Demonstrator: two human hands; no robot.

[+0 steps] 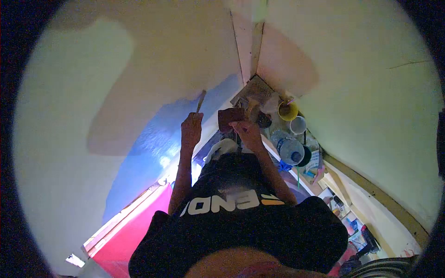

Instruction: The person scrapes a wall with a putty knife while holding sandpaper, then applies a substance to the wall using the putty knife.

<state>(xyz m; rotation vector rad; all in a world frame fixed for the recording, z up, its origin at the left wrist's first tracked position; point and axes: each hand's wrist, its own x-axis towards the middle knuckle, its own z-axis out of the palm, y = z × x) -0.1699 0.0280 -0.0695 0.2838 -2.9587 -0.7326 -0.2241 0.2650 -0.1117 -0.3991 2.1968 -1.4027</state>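
My left hand (191, 129) is closed around the handle of a thin brush (201, 101), which points up at the wall. The brush tip is near the edge of a blue painted area (157, 139) on the pale left wall (111, 78). In my right hand (248, 133) is a dark reddish-brown container (229, 118), gripped at its near right edge and held in front of my body. What lies inside the container is too dark to make out.
Right of my right hand stand a yellow bucket (288, 111), a white bucket (298, 125) and a clear container (291, 150). A wooden ledge (371, 190) runs along the right wall (371, 106). Bright pink cloth (134, 231) is at lower left.
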